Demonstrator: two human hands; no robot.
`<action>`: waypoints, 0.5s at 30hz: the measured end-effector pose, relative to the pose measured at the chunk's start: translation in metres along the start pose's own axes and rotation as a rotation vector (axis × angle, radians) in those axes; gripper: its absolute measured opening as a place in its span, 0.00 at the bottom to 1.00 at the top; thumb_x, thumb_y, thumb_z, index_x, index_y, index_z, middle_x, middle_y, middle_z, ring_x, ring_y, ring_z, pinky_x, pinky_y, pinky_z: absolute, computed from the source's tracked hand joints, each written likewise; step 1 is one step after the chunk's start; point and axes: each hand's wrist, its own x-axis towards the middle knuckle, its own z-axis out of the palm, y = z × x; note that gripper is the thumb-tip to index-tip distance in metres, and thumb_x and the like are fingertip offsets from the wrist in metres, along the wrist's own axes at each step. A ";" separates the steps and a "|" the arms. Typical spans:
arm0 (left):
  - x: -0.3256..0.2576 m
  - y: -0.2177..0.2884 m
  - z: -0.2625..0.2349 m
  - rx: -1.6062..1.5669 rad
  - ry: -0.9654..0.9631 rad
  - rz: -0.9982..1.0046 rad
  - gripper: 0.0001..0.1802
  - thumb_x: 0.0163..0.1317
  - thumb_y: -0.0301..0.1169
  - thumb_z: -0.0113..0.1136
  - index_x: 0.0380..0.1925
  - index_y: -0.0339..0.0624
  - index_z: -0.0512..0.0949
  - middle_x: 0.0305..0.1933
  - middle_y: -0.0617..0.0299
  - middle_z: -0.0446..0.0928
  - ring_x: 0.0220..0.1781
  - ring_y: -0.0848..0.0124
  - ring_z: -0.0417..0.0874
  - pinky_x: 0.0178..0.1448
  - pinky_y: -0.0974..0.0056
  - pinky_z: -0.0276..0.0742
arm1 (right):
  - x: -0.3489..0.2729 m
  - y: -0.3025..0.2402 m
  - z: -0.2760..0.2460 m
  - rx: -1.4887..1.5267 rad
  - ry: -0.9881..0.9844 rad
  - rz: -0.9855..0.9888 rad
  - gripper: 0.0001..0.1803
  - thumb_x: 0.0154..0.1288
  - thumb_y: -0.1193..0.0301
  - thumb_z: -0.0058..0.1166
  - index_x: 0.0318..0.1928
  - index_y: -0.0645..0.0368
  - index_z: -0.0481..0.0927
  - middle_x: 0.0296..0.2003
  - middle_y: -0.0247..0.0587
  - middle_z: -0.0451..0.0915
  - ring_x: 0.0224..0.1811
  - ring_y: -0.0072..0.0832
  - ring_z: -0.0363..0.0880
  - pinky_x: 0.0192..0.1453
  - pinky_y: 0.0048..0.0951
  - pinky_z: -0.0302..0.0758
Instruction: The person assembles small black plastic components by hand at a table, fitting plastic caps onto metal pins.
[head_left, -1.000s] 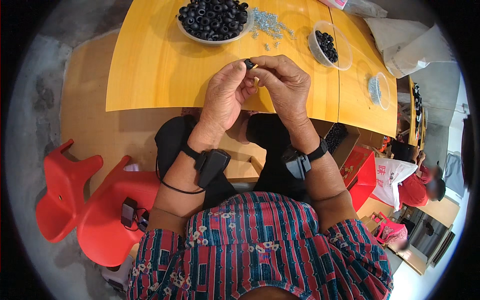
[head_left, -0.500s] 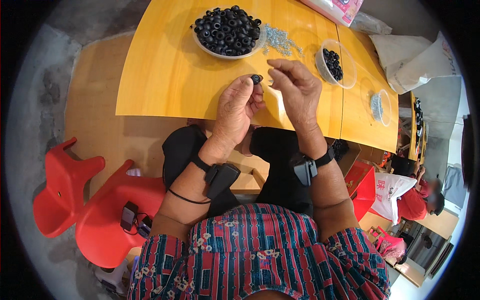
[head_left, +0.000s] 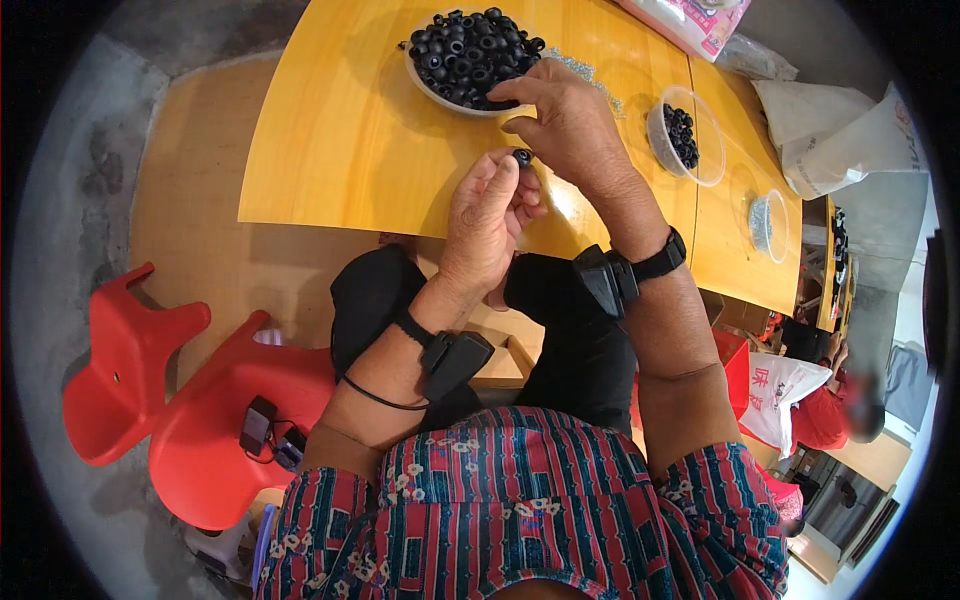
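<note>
Near the front edge of the wooden table (head_left: 340,150), my left hand (head_left: 482,222) pinches a small black ring-shaped part (head_left: 522,157) between thumb and fingertips, its hole facing up. My right hand (head_left: 572,122) hovers above and to the right of it, thumb and index finger apart, with nothing visible between them. The right fingertips overlap the near right rim of a round clear bowl (head_left: 428,90) heaped with black parts (head_left: 468,52) of the same sort. Whether they touch any part cannot be told. Small clear bits (head_left: 590,75) lie beside the bowl, partly behind my right hand.
Farther right stand a clear tub (head_left: 712,150) with black parts and a smaller tub (head_left: 778,228) with clear bits. White sacks (head_left: 830,135) and a pink package (head_left: 695,25) sit at the back. Red chairs (head_left: 220,440) stand at left; a person in red (head_left: 822,415) is at right.
My right hand has moved left and away from me, from beside the left hand to the bowl's rim, its fingers spreading. My left hand keeps the black part, nearly in place.
</note>
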 end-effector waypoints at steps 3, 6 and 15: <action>-0.001 0.001 0.000 0.008 0.010 -0.003 0.16 0.68 0.40 0.49 0.46 0.40 0.69 0.33 0.66 0.72 0.35 0.80 0.73 0.44 0.72 0.75 | 0.003 0.000 0.000 -0.060 -0.028 -0.041 0.15 0.45 0.73 0.62 0.38 0.49 0.84 0.34 0.40 0.76 0.37 0.37 0.78 0.41 0.33 0.76; -0.001 0.001 0.001 -0.004 0.003 -0.001 0.16 0.68 0.40 0.49 0.46 0.40 0.69 0.33 0.66 0.72 0.35 0.80 0.73 0.44 0.72 0.75 | 0.004 -0.001 -0.001 -0.084 -0.053 -0.044 0.14 0.46 0.73 0.62 0.37 0.49 0.84 0.34 0.39 0.76 0.37 0.37 0.78 0.41 0.33 0.76; -0.002 0.002 0.000 0.007 -0.004 0.007 0.16 0.67 0.40 0.49 0.46 0.40 0.70 0.34 0.66 0.72 0.35 0.80 0.73 0.44 0.72 0.75 | 0.011 0.008 0.003 -0.024 -0.100 -0.040 0.10 0.47 0.74 0.60 0.34 0.53 0.83 0.33 0.41 0.78 0.38 0.37 0.79 0.43 0.33 0.76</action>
